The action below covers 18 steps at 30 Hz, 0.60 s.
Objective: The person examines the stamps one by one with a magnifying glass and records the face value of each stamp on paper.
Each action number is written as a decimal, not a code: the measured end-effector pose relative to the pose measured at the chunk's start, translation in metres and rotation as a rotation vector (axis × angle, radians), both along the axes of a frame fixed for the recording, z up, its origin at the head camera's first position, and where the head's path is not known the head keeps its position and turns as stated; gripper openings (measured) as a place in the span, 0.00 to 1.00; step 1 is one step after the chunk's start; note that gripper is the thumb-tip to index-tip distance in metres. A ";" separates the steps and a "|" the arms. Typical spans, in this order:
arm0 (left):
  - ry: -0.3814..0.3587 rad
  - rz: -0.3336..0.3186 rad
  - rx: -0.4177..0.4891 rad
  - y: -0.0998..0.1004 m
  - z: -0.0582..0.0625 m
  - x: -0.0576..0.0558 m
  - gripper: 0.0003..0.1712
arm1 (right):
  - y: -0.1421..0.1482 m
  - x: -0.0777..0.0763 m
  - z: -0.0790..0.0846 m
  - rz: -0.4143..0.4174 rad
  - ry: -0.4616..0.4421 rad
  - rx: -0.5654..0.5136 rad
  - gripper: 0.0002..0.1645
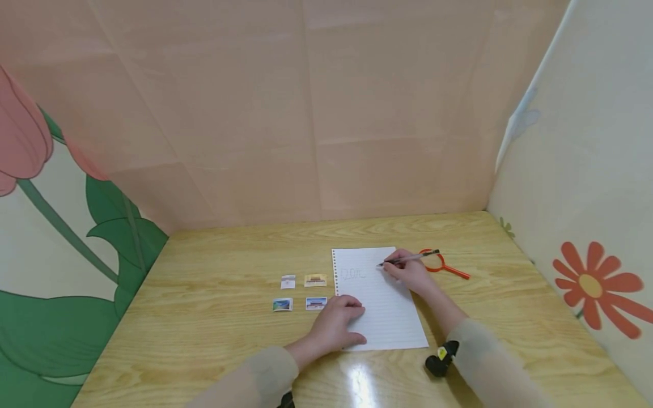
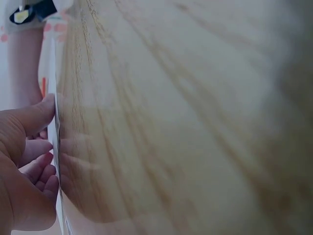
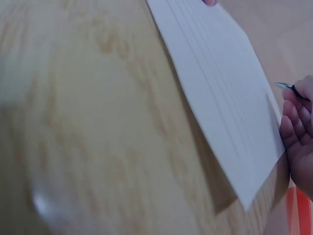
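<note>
The right hand (image 1: 410,275) pinched a slim, dark-tipped pen (image 1: 420,256) over the upper part of a white, ruled paper sheet with punched holes (image 1: 382,317), which lay on the light wood-grain worktop (image 1: 229,340). The left hand (image 1: 334,324) rested at the sheet's lower left, its fingers loosely bent and gripping nothing. That light hold looked like the main weakness: a firm pen stroke could have turned or dragged the sheet, making the faint writing (image 1: 353,274) run crooked. In the right wrist view, a shadow along one edge suggested the paper was not quite flat, so it might have creased or shifted.

Four small printed picture cards lay left of the sheet; the nearest, a blue-and-red one (image 1: 316,304), sat just beside the left hand and could have been nudged out of line. The red-rimmed magnifying glass (image 1: 456,272) was close behind the right hand, so a backward sweep might have knocked it.
</note>
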<state>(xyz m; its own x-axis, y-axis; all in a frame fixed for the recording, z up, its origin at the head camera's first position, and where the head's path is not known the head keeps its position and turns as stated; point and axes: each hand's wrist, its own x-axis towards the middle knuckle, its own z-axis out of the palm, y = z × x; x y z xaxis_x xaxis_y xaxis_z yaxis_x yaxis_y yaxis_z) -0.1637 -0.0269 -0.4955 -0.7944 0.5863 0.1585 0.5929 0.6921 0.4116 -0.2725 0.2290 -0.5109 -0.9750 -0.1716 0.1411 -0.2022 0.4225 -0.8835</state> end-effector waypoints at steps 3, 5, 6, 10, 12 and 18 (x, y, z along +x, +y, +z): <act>-0.002 -0.002 0.003 0.000 -0.002 -0.001 0.36 | -0.003 0.001 -0.001 -0.005 0.016 0.038 0.07; -0.008 -0.002 0.003 0.000 -0.002 -0.001 0.36 | -0.004 0.000 -0.001 -0.014 0.025 0.056 0.07; -0.011 -0.002 0.003 0.000 -0.002 -0.001 0.36 | -0.004 0.000 -0.002 -0.017 0.030 0.063 0.07; -0.011 -0.003 0.001 0.000 -0.002 -0.001 0.36 | -0.005 0.000 -0.001 -0.023 0.056 0.081 0.06; -0.008 -0.003 -0.001 0.000 -0.002 -0.001 0.36 | -0.006 0.000 -0.001 -0.022 0.076 0.082 0.05; 0.008 -0.005 -0.009 0.001 -0.003 -0.002 0.36 | -0.008 0.000 -0.005 -0.030 0.113 0.088 0.05</act>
<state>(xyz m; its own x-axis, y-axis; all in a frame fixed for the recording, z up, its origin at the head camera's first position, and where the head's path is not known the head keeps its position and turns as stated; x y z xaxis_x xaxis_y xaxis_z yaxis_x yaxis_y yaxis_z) -0.1660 -0.0262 -0.4985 -0.7905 0.5914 0.1594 0.5992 0.6928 0.4012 -0.2726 0.2208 -0.5161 -0.9587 -0.1594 0.2356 -0.2842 0.5043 -0.8154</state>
